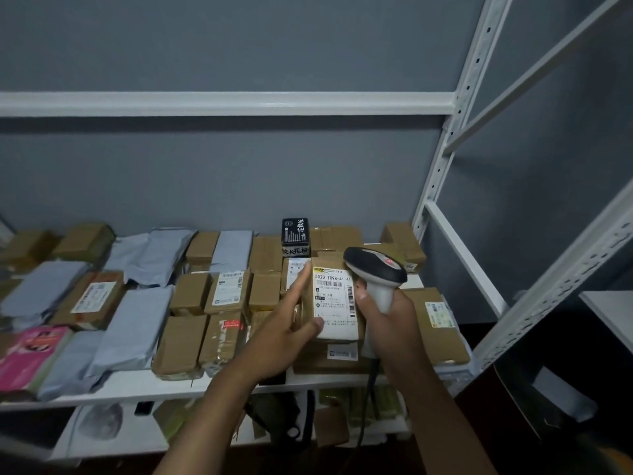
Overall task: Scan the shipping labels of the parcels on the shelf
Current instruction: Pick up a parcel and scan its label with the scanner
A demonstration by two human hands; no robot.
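- left hand [286, 332] has hold of a small cardboard parcel [334, 303], tipped up so its white shipping label [334, 303] faces the camera. thumb is pressed on the label's lower left corner, index finger runs straight up the parcel's left edge, the other fingers are behind it where I can't see them
- right hand [390, 323] is just to the right of that parcel, fingers wrapped round the pale handle of a handheld barcode scanner [376, 269]. its dark head sits above the parcel's top right corner with a red light showing on it, and a cable [366, 406] hangs down from the handle
- the held parcel is over the right part of a white shelf [171, 385], above a stack of flat brown boxes [435, 334] with labels of their own
- the shelf is metal racking with perforated white uprights [445, 159], against a grey-blue wall [239, 166]. pretty dim lighting
- rest of the shelf is crammed: brown taped cartons [181, 344] in rows, grey poly mailer bags [133, 327] on the left, a pink packet [30, 354] at the far left edge
- a black box with white Chinese lettering [295, 236] stands at the back, just beyond the held parcel
- more packages on the lower shelf [113, 430], too dark to make out
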